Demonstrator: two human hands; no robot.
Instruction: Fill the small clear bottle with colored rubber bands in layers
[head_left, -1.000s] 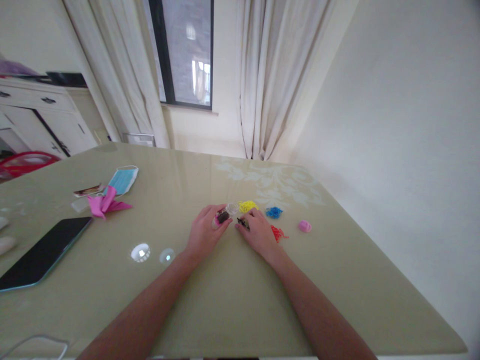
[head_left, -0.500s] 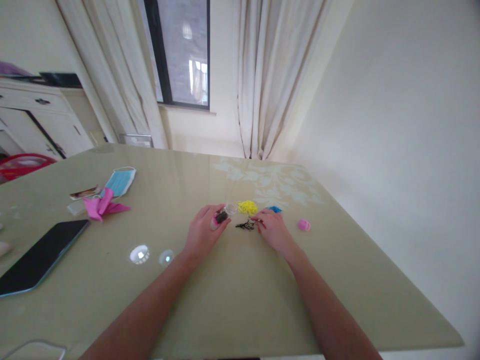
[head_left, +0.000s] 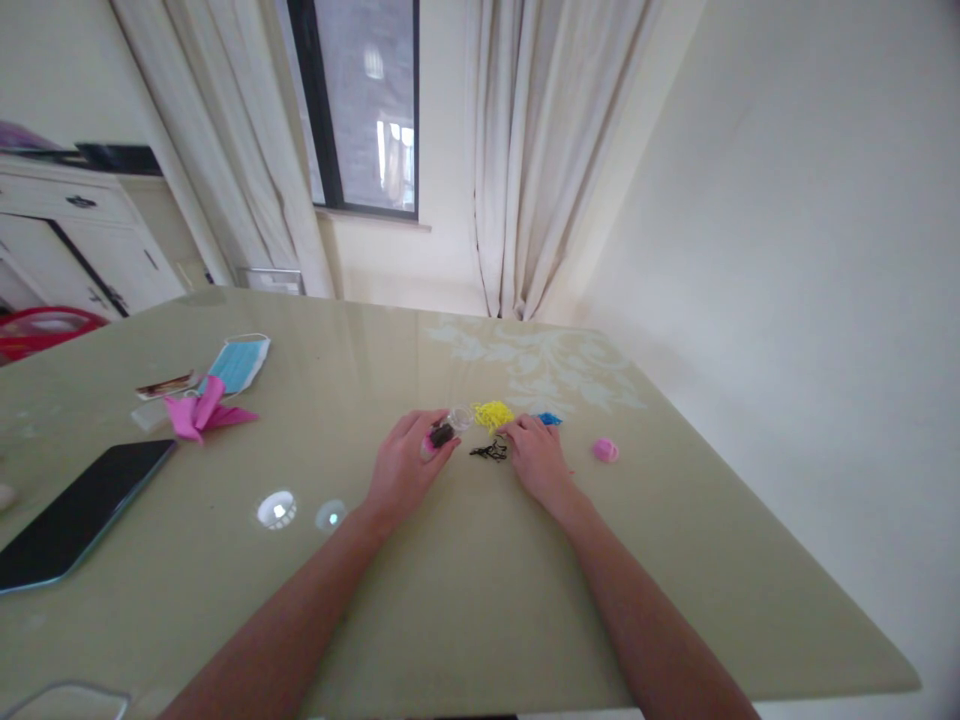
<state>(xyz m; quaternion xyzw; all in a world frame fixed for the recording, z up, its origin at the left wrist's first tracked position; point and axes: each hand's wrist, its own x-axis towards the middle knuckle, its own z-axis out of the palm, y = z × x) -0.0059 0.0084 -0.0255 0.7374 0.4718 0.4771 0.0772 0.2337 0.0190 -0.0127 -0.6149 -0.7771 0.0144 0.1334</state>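
My left hand point(head_left: 405, 460) is wrapped round a small clear jar point(head_left: 441, 435), tilted with its mouth to the right; dark stuff and a bit of pink show inside. My right hand point(head_left: 538, 455) has its fingers bent and drawn together, tips down on the table between two piles. Whatever is in those fingertips is too small to make out. Just left of them lies a loose pile of thin black bands point(head_left: 490, 452). Beyond is a yellow pile point(head_left: 493, 415) of similar strands. A blue pile point(head_left: 550, 419) peeks out behind the right hand, which almost wholly covers a red pile.
A round pink lid-like piece point(head_left: 606, 450) lies to the right. On the left of the glossy table point(head_left: 450, 620) are a dark tablet-like slab point(head_left: 86, 510), a pink folded paper shape point(head_left: 206, 410) and a blue face mask point(head_left: 241, 365). A wall borders the right side.
My right hand has moved off the black bands toward the right, uncovering them and hiding the red pile. My left hand keeps the jar in nearly the same place.
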